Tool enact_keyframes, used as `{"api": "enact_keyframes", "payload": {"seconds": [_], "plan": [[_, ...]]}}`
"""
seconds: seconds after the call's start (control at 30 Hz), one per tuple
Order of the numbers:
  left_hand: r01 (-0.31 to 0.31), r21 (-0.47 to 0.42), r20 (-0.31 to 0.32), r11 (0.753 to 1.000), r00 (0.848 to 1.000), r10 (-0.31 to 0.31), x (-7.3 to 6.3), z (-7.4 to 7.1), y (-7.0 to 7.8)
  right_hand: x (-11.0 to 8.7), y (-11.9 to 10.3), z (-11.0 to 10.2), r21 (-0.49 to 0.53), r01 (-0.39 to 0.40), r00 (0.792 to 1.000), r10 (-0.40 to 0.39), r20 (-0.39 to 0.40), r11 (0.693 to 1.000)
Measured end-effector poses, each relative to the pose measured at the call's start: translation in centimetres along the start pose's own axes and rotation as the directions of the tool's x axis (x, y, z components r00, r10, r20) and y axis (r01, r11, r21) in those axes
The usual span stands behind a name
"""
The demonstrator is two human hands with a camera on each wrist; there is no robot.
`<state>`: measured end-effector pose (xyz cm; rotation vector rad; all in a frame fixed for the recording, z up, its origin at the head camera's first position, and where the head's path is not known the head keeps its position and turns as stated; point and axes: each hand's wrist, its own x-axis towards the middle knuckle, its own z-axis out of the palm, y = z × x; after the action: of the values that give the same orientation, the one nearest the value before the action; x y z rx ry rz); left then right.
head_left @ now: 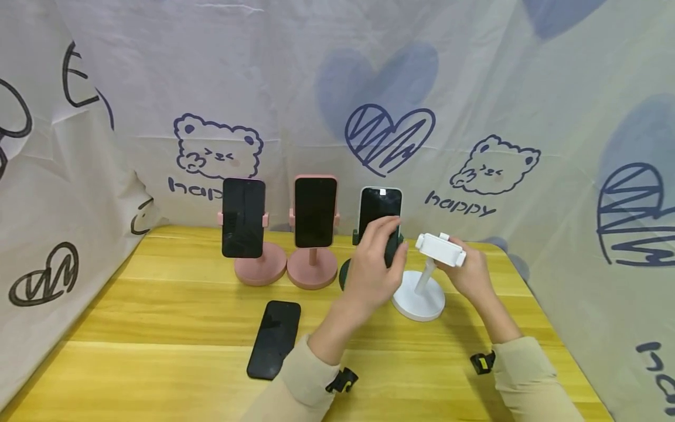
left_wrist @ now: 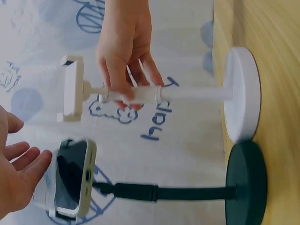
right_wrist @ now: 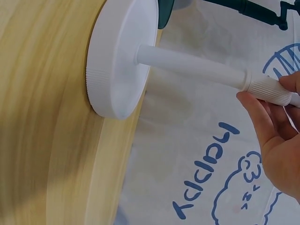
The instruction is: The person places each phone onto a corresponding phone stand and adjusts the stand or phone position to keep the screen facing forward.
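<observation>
My right hand [head_left: 473, 275] pinches the post of a white phone stand [head_left: 420, 300] between thumb and fingers, at the ribbed sleeve below its holder. No phone sits in that white holder [left_wrist: 74, 89]. Its round base is on the table, beside the dark green base [left_wrist: 247, 183] of another stand. The green stand's clamp holds a white-edged phone [head_left: 378, 202]. In front of this phone is my left hand [head_left: 373, 266], its fingers loosely spread; the left wrist view has the fingertips close to the phone's screen.
Two pink stands [head_left: 312, 271] with dark phones stand to the left along the back of the wooden table [head_left: 158, 340]. A black phone [head_left: 274, 340] lies flat near the front. A printed cloth [head_left: 295, 88] hangs behind.
</observation>
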<state>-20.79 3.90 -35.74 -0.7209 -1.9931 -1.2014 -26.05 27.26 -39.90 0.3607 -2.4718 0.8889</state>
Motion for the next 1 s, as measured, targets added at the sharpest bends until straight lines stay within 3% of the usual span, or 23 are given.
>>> {"api": "enact_keyframes", "payload": {"seconds": [0.23, 0.37, 0.5, 0.63, 0.73, 0.87, 1.0], "plan": [[-0.012, 0.085, 0.147, 0.996, 0.989, 0.0, 1.4, 2.4, 1.0, -0.3, 0.0, -0.1, -0.036, 0.023, 0.999, -0.025, -0.045, 0.999], [0.021, 0.142, 0.198, 0.99, 0.979, -0.049, 1.7, 3.3, 1.2, -0.9, -0.2, -0.4, 0.05, -0.059, 0.998, 0.059, -0.004, 0.997], [0.033, 0.213, 0.23, 0.976, 0.97, -0.083, 1.8, 3.9, 1.2, -1.6, -0.6, -1.2, 0.16, -0.155, 0.988, 0.15, 0.045, 0.975], [0.006, 0.286, 0.241, 0.958, 0.967, -0.078, 1.8, 4.2, 1.3, -2.1, -1.4, -1.8, 0.288, -0.196, 0.98, 0.2, 0.015, 0.938], [-0.004, 0.32, 0.24, 0.947, 0.968, -0.077, 1.8, 4.2, 1.4, -2.5, -2.2, -2.1, 0.422, -0.171, 0.97, 0.227, -0.087, 0.891], [-0.002, 0.33, 0.243, 0.944, 0.966, -0.083, 1.7, 4.2, 1.5, -3.0, -3.4, -2.3, 0.525, -0.05, 0.944, 0.212, -0.252, 0.849], [-0.003, 0.33, 0.252, 0.944, 0.964, -0.085, 1.7, 4.3, 1.5, -3.3, -4.4, -2.5, 0.481, 0.068, 0.943, 0.102, -0.318, 0.874]]}}
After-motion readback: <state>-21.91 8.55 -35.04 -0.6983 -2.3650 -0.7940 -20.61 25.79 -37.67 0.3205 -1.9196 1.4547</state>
